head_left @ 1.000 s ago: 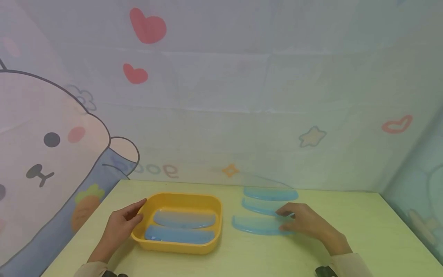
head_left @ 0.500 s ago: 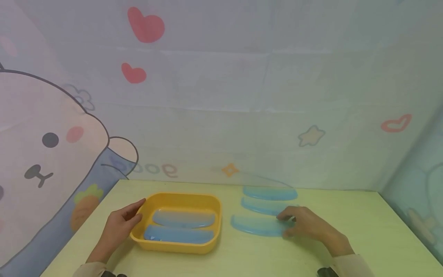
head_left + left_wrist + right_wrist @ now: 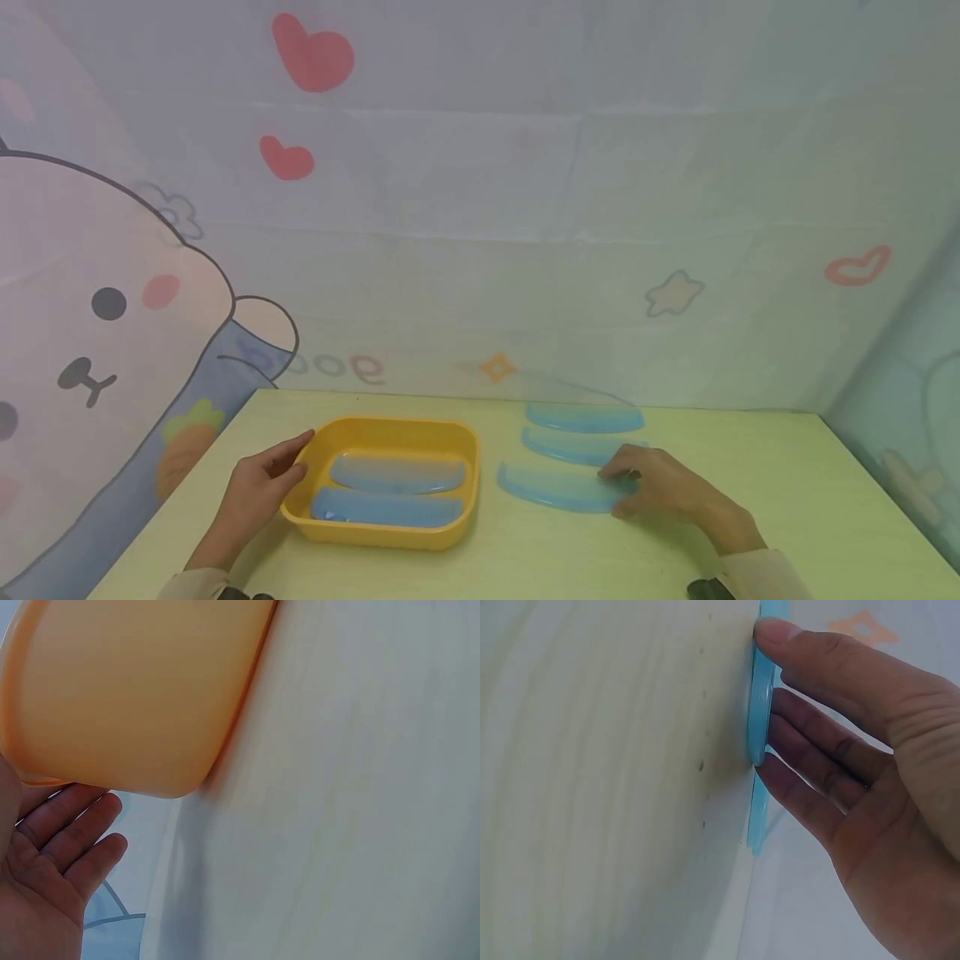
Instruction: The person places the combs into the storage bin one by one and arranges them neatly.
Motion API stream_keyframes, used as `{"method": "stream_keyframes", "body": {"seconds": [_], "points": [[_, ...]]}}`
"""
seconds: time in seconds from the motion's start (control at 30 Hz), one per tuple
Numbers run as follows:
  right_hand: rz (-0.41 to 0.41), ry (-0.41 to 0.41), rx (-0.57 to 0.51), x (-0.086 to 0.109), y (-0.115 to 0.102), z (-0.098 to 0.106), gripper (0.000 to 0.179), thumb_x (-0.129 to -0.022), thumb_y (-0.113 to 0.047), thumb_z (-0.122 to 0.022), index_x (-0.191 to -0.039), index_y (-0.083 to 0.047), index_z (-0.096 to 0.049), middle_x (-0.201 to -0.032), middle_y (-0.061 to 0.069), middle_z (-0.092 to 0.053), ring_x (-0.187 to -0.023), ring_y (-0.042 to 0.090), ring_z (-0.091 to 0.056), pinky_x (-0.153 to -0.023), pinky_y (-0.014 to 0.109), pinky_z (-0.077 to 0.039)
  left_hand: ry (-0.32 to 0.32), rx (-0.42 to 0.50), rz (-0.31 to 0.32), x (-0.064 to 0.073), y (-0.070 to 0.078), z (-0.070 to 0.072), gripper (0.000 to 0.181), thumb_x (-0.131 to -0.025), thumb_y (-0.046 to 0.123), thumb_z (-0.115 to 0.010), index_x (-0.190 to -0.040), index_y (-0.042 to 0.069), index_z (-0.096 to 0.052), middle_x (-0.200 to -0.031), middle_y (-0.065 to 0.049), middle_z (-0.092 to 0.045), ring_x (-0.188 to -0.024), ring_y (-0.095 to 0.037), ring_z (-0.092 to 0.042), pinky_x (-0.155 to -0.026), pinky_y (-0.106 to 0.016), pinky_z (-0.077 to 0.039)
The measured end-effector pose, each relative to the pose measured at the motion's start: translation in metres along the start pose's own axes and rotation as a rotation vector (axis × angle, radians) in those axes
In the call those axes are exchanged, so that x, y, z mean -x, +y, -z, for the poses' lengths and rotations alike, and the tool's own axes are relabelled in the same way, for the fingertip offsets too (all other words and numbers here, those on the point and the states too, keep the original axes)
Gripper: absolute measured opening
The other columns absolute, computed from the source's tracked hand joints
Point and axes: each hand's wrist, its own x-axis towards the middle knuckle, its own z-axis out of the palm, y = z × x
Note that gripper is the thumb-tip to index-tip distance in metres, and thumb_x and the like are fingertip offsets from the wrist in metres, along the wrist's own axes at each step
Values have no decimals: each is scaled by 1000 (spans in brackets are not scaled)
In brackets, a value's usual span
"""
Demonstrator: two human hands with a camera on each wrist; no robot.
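Note:
In the head view my left hand (image 3: 258, 487) touches the left side of a yellow plastic tray (image 3: 390, 537). The left wrist view has its fingers fairly straight against the tray's (image 3: 135, 690) outer wall. Two blue combs, an upper one (image 3: 397, 473) and a lower one (image 3: 386, 508), lie inside the tray. Right of it, my right hand (image 3: 663, 492) holds the right end of a translucent blue comb (image 3: 551, 489) on the table. From the right wrist, the thumb sits at one edge of that comb (image 3: 760, 705) and the fingers at the other; its far end is hidden.
Beyond the held comb lie a middle comb (image 3: 562, 446) and a far comb (image 3: 585, 419), the latter near the table's back edge. Pale wood covers the tabletop (image 3: 787, 492). A printed cloth (image 3: 480, 192) hangs behind the table.
The held comb has shifted slightly left and toward me, its right end now between my right thumb and fingers. My left hand and the tray stay in place.

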Motion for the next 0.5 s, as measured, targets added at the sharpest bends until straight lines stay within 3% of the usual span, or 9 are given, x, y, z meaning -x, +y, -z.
{"method": "stream_keyframes", "body": {"seconds": [0.17, 0.4, 0.5], "points": [[-2, -9, 20, 0, -4, 0, 50, -84, -22, -92, -126, -1, -74, -121, 2, -67, -115, 34, -60, -99, 56, -54, 12, -14, -1, 1, 0, -1, 43, -103, 2, -68, -145, -3, -63, -142, -23, -64, -114, -2, -63, -85, -15, -56], [-39, -41, 35, 3, -11, 4, 52, -84, -19, -91, -127, 3, -72, -121, 4, -65, -115, 36, -61, -97, 53, -55, 18, -12, -24, 1, -2, -1, 43, -102, 0, -68, -144, -5, -63, -142, -24, -63, -121, -29, -66, -84, -16, -57], [-49, -50, 50, 3, -13, 6, 51, -84, -18, -91, -127, 3, -73, -121, 4, -66, -112, 34, -62, -94, 48, -57, 19, -11, -30, 0, -2, -1, 43, -102, 0, -69, -144, -5, -63, -141, -25, -63, -120, -26, -67, -84, -16, -57]]}}
